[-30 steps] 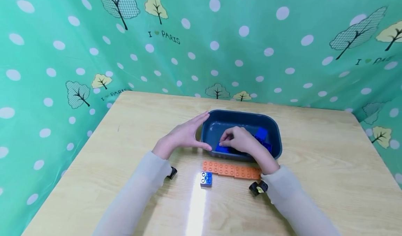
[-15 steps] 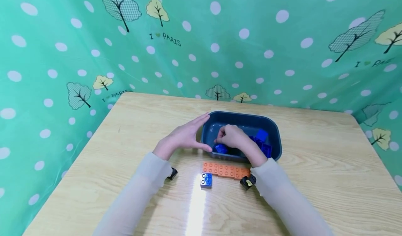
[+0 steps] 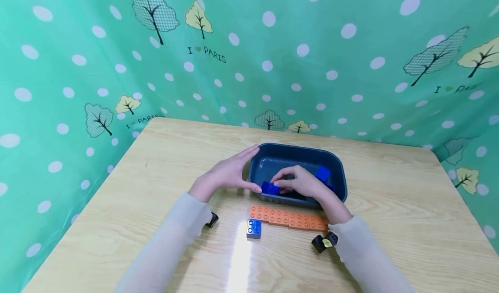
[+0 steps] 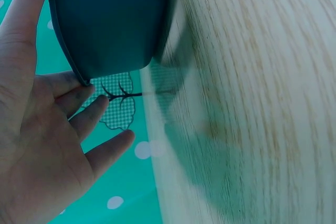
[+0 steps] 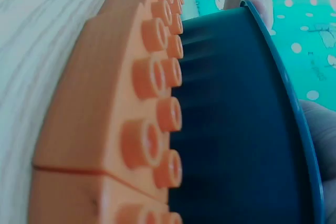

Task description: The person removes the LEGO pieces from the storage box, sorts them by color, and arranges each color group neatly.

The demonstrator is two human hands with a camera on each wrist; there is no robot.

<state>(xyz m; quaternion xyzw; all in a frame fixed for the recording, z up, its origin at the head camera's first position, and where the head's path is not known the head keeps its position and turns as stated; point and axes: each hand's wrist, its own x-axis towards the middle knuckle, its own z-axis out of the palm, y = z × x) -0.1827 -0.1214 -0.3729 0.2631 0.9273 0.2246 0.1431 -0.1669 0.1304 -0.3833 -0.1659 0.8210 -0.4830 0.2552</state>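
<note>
A dark blue plastic bin [image 3: 273, 154] stands on the table. My left hand [image 3: 224, 171] spans its left end, thumb at the front rim and fingers extended at the back; in the left wrist view the fingers [image 4: 97, 114] lie beside the bin's wall [image 4: 110, 19]. My right hand [image 3: 304, 182] reaches into the bin and pinches a blue toy brick [image 3: 270, 188] near the front left corner. Another blue brick [image 3: 322, 173] lies at the bin's right end. In the right wrist view the wall [image 5: 226, 114] hides most of the right hand [image 5: 321, 135].
Along the bin's front runs a row of orange studded bricks [image 3: 278, 217], laid end to end. A blue four-stud brick [image 3: 254, 228] sits just in front of the row's left end. Green patterned cloth [image 3: 234, 85] hangs behind the wooden table [image 3: 175, 154].
The right hand shifted left, then back right, and the blue brick it handles has turned. The left hand stays at the bin's left end. The head view has tilted slightly.
</note>
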